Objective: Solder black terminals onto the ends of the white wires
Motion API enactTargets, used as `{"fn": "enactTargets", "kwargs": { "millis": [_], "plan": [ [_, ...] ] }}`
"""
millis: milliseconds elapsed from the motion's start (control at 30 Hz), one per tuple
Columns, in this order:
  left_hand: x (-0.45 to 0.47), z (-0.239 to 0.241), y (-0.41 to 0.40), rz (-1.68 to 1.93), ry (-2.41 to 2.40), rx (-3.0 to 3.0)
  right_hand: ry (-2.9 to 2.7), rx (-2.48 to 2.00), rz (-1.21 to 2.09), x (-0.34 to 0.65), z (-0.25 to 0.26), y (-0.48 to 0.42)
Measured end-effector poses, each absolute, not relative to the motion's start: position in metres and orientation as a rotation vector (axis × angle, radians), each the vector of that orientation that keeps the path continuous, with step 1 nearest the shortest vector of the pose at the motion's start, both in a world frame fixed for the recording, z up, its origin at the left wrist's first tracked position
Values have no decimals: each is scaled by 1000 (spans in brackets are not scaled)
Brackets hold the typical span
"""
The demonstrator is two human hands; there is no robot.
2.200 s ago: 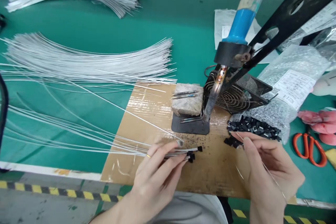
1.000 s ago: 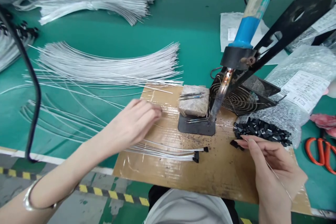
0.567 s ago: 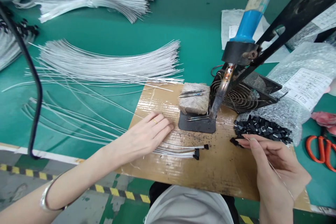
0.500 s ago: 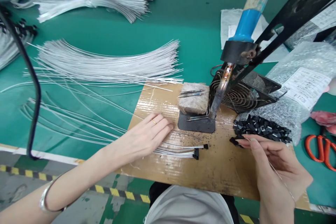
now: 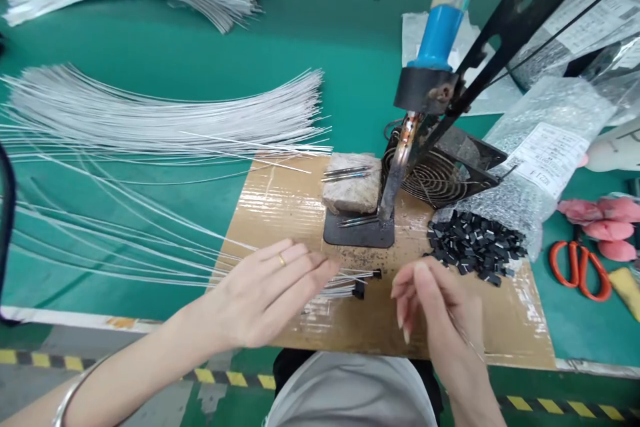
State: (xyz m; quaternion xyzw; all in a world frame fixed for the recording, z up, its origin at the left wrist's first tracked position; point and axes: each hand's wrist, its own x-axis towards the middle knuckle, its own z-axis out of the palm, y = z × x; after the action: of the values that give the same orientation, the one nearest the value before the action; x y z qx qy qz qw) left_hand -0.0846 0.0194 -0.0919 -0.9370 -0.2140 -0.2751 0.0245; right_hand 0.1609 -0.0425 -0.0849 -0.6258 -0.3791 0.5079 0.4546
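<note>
White wires (image 5: pixel 345 283) with black ends lie at lower centre; the left hand (image 5: pixel 265 290), fingers flat, has slid onto them, while the right hand (image 5: pixel 440 310) has left the black parts (image 5: pixel 473 245), loosely curled.

My left hand (image 5: pixel 260 293) rests on thin, glossy white wires (image 5: pixel 150 123) over tape-glazed brown cardboard (image 5: pixel 280 203). Matt black plastic caps (image 5: pixel 473 247); rough grey sponge (image 5: pixel 353 190); blue plastic iron (image 5: pixel 443 20); smooth green mat (image 5: pixel 325 27).
</note>
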Motion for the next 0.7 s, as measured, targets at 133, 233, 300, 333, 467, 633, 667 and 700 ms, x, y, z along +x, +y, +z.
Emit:
{"fn": "enactTargets", "kwargs": {
  "millis": [133, 233, 300, 333, 467, 633, 667, 700],
  "plan": [
    [-83, -92, 15, -874, -580, -2886, -997, -1352, 1586, 153, -87, -39],
    [-78, -93, 15, -928, -585, -2895, -1014, -1300, 1627, 152, -88, -36],
    [-74, -92, 15, -996, -636, -2901, -1032, -1327, 1548, 151, -89, -36],
    [-71, -91, 15, -1021, -683, -2908, -1046, -1352, 1482, 151, -90, -36],
    [-65, -83, 12, -1112, -945, -3027, -1162, -1392, 1156, 150, -92, -41],
    [-61, -73, 12, -1247, -1391, -3127, -1100, -1449, 978, 142, -93, -47],
    [-60, -72, 13, -1277, -1488, -3129, -1078, -1454, 984, 140, -92, -47],
    [-59, -71, 14, -1298, -1565, -3133, -1057, -1459, 992, 139, -92, -48]
  ]
}}
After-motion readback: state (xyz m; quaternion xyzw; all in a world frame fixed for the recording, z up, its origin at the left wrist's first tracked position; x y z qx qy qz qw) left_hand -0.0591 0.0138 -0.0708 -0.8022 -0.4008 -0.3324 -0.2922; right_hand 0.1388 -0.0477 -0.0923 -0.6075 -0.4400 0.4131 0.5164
